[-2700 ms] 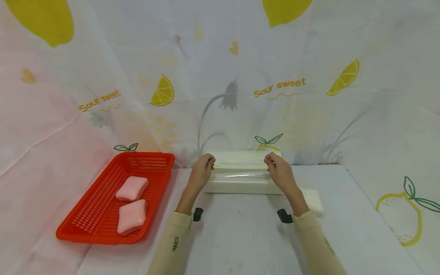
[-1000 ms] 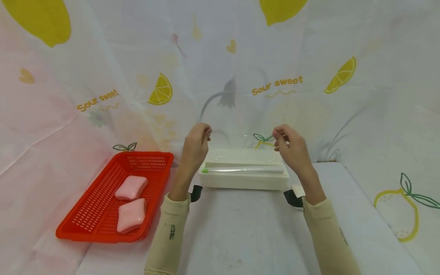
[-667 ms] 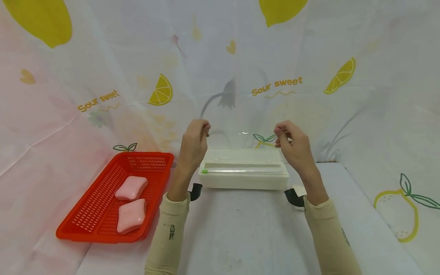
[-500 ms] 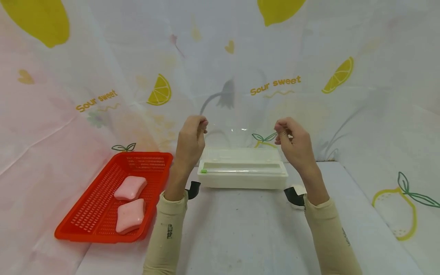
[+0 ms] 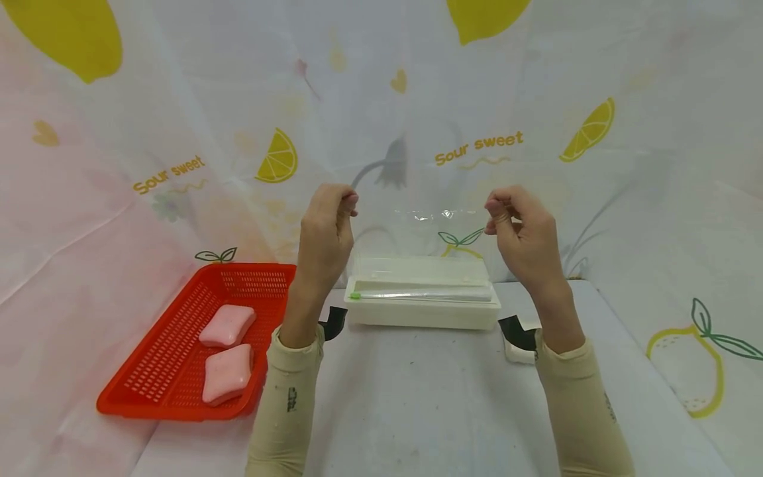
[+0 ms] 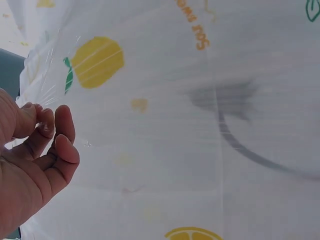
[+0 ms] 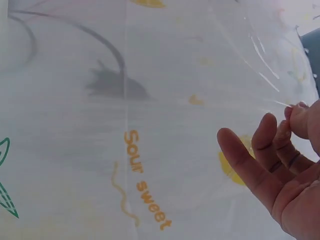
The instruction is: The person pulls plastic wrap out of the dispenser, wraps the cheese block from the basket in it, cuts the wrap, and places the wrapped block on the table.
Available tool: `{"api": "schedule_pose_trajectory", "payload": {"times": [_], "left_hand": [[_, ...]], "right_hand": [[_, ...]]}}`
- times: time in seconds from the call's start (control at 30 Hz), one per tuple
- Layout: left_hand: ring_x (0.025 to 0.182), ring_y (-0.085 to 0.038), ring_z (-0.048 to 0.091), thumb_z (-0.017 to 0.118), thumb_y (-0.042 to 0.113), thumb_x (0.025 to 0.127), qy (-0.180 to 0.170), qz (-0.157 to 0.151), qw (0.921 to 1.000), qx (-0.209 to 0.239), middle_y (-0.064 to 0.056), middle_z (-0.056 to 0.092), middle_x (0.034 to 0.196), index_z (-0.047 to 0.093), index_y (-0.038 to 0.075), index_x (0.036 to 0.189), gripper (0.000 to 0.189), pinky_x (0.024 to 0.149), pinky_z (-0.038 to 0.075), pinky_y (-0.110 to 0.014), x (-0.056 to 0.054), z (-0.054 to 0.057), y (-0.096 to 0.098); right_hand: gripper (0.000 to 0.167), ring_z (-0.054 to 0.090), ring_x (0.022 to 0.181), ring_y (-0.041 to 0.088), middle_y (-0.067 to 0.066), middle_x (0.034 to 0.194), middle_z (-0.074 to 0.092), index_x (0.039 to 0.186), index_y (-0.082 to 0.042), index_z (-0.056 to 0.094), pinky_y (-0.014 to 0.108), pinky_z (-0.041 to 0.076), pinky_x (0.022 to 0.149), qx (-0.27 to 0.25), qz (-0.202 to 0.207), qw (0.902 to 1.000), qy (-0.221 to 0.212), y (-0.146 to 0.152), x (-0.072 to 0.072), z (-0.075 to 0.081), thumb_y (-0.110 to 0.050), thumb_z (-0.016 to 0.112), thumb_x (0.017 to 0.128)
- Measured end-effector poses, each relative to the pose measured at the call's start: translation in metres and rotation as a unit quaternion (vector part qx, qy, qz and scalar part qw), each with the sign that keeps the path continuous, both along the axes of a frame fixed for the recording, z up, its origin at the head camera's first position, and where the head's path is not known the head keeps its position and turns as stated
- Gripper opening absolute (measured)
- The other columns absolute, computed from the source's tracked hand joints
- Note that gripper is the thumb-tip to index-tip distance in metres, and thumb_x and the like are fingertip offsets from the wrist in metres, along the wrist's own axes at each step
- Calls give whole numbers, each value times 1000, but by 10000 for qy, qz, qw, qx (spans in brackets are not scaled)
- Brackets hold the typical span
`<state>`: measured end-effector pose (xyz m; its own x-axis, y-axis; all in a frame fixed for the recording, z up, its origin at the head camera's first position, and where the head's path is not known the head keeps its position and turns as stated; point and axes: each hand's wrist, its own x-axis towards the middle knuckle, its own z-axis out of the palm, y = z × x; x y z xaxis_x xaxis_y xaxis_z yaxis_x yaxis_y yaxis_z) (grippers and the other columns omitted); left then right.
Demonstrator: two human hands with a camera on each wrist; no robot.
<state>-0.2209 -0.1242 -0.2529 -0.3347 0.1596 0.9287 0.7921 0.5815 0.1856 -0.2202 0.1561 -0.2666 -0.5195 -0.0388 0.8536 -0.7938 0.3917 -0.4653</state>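
Note:
Clear cling film (image 5: 434, 215) stretches between both raised hands, showing as bright glints. My left hand (image 5: 326, 235) pinches its left corner between thumb and forefinger; in the left wrist view, creases in the cling film (image 6: 48, 92) fan out from that pinch. At the right corner, my right hand (image 5: 527, 235) pinches too, the other fingers half curled in the right wrist view. Below and behind them sits a white cling film dispenser box (image 5: 423, 316) with its lid (image 5: 423, 269) tipped back. A shiny film roll (image 5: 432, 293) lies inside, behind a green slide cutter (image 5: 355, 296).
At the left, a red basket (image 5: 173, 411) holds two pink soap bars (image 5: 226, 324). A white soap bar (image 5: 517, 354) lies on the white table (image 5: 417, 397), partly behind the right wrist's black camera mount (image 5: 517, 332). A fruit-printed cloth (image 5: 369, 99) hangs behind.
Both hands have risen from the box and drawn slightly apart, pulling the film up and out. The lid, roll and green cutter now show more fully.

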Motion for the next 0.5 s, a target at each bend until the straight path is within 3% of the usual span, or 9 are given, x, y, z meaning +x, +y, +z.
{"api": "schedule_pose_trajectory", "payload": {"times": [0.5], "left_hand": [[82,-28,55,54,2,99,400,38,9986,346,-19,53,88,56,-9,98,11,75,49,-29,15,19,6]], "right_hand": [[7,60,66,8,6,86,57,94,9,62,16,50,61,-222,-166,9990,339,4,13,21,2,64,93]]}}
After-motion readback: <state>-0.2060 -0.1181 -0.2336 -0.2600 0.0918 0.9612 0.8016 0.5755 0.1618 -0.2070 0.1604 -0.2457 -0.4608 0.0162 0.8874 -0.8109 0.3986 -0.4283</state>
